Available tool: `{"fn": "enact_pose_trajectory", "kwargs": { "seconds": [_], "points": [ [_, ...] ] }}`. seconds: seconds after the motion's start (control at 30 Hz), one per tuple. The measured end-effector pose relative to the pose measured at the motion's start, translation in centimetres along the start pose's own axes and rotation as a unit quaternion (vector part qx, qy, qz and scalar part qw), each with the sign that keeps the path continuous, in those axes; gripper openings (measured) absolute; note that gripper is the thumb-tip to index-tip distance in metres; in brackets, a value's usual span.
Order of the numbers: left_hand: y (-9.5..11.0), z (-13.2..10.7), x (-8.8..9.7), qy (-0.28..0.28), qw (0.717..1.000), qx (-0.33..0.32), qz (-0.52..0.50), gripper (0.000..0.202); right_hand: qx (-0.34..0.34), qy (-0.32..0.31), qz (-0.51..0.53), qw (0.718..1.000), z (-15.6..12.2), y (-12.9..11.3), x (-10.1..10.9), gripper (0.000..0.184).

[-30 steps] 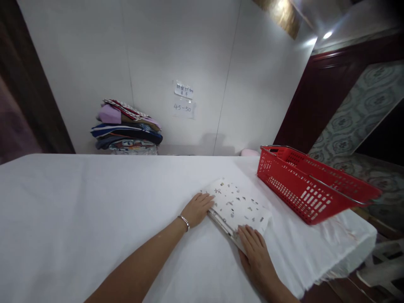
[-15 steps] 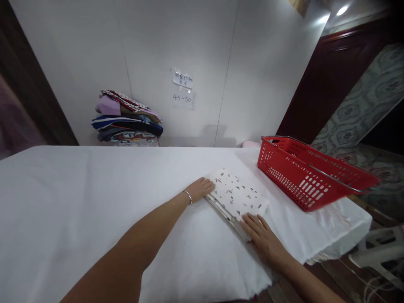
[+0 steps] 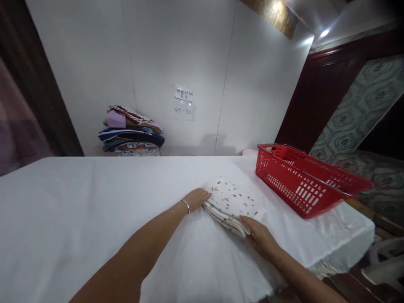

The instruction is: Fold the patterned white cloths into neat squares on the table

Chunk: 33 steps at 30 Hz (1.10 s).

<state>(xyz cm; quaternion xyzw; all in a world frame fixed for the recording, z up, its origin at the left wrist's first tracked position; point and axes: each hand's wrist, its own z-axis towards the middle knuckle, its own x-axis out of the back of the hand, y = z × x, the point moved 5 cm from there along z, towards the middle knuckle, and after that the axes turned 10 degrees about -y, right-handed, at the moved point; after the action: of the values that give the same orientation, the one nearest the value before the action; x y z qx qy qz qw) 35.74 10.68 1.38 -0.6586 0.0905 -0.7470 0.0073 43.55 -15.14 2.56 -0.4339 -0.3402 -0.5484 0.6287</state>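
Observation:
A folded white cloth with small dark prints [image 3: 233, 200] lies on the white-covered table [image 3: 94, 202], right of the middle. My left hand [image 3: 196, 198] is at its left edge with the fingertips tucked under the fold; a thin bracelet sits on the wrist. At the near corner my right hand [image 3: 259, 236] has its fingers slipped beneath the layers. The near edge of the cloth is raised a little, so its stacked layers show.
A red plastic basket [image 3: 293, 189] with a metal handle stands on the table's right end, close behind the cloth. A pile of folded coloured clothes [image 3: 132, 130] rests by the white wall. Paper notes [image 3: 184, 103] hang on the wall. The table's right edge drops off near the basket.
Both hands lay flat beside and on the cloth; now their fingers are under its edges and the near edge is lifted. The cloth looks more bunched.

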Motion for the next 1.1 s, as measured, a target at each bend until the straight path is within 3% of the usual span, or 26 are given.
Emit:
{"fn": "enact_pose_trajectory", "kwargs": {
  "seconds": [0.23, 0.4, 0.47, 0.57, 0.67, 0.8, 0.9, 0.97, 1.03, 1.1],
  "points": [
    [0.4, -2.2, -0.2, 0.049, 0.985, 0.072, -0.149, 0.07, -0.133, 0.042, 0.16, 0.977, 4.1, 1.4, 5.2, 0.053],
    [2.1, -3.2, 1.0, 0.077, 0.969, 0.116, -0.202, 0.08, -0.168, 0.067, 0.282, 0.942, 7.3, 2.1, 7.6, 0.059],
    [2.4, -3.3, 1.2, 0.089, 0.964, 0.14, -0.207, 0.08, -0.164, 0.073, 0.328, 0.927, 8.3, 2.1, 8.4, 0.061],
    [1.9, -3.7, 2.0, 0.132, 0.948, 0.189, -0.222, 0.064, -0.157, 0.086, 0.387, 0.905, 9.6, 1.5, 10.0, 0.061],
    [1.1, -5.5, 4.8, 0.179, 0.929, 0.197, -0.259, 0.047, -0.156, 0.099, 0.474, 0.861, 10.6, 0.7, 12.0, 0.065],
    [-0.1, -10.7, 12.7, 0.209, 0.907, 0.185, -0.314, 0.042, -0.172, 0.119, 0.584, 0.785, 11.1, -0.4, 14.0, 0.067],
    [-1.7, -15.0, 18.3, 0.165, 0.886, 0.223, -0.372, 0.046, -0.19, 0.1, 0.646, 0.732, 11.3, -1.2, 12.7, 0.064],
    [-2.7, -16.5, 19.3, 0.059, 0.869, 0.225, -0.436, 0.045, -0.203, 0.067, 0.677, 0.704, 11.8, -1.4, 9.8, 0.06],
    [-3.8, -17.2, 17.6, -0.039, 0.85, 0.227, -0.474, 0.04, -0.222, 0.024, 0.695, 0.683, 12.5, -1.3, 5.3, 0.057],
    [-5.2, -17.4, 13.6, -0.12, 0.827, 0.255, -0.486, 0.037, -0.267, -0.014, 0.694, 0.669, 13.1, -1.0, 0.1, 0.055]
  ]
}}
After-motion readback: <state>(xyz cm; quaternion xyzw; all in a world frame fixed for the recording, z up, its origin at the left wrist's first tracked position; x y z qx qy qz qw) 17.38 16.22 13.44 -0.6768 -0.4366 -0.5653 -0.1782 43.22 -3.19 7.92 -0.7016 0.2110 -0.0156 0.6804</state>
